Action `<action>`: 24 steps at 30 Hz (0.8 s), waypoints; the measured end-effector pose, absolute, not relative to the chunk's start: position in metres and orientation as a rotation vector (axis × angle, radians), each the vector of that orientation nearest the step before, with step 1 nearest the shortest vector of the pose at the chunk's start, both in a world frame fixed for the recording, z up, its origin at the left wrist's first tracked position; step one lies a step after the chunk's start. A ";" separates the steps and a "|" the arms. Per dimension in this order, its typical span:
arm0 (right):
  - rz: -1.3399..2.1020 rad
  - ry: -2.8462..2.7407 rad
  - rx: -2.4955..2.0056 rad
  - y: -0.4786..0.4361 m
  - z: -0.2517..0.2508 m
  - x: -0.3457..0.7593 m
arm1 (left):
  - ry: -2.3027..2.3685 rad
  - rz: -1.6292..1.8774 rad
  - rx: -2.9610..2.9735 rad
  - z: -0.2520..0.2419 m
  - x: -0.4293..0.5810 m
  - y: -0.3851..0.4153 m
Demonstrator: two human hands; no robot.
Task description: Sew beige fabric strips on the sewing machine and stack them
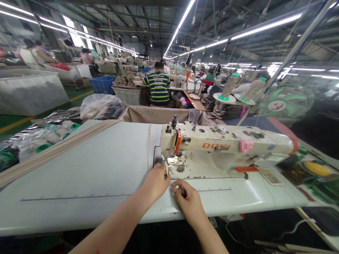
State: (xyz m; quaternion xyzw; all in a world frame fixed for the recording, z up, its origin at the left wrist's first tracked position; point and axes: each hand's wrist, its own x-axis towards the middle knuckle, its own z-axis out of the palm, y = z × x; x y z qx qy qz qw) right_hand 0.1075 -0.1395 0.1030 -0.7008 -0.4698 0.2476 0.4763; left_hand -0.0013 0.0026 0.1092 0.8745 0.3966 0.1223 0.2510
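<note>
A cream sewing machine [222, 148] with orange lettering stands on a white table [87, 176]. My left hand [156, 181] rests on the table just in front of the needle area [172, 160], fingers curled toward the presser foot. What it pinches is hidden. Close to its right, my right hand [188, 201] lies near the table's front edge, fingers closed on a small dark object I cannot make out. A long beige strip [55, 150] runs diagonally across the table's left side, and a thin beige band [149, 148] leads down toward the needle.
Clear bags of thread spools [39, 139] lie left of the table. Behind it are a beige cloth bin [156, 113], thread cones [229, 88] and a green fan [287, 102]. A person in a striped shirt [159, 86] sits with their back to me; others work further off.
</note>
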 end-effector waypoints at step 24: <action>0.406 -0.487 -1.659 -0.244 0.067 0.145 | 0.780 0.302 2.589 0.107 -0.028 -0.029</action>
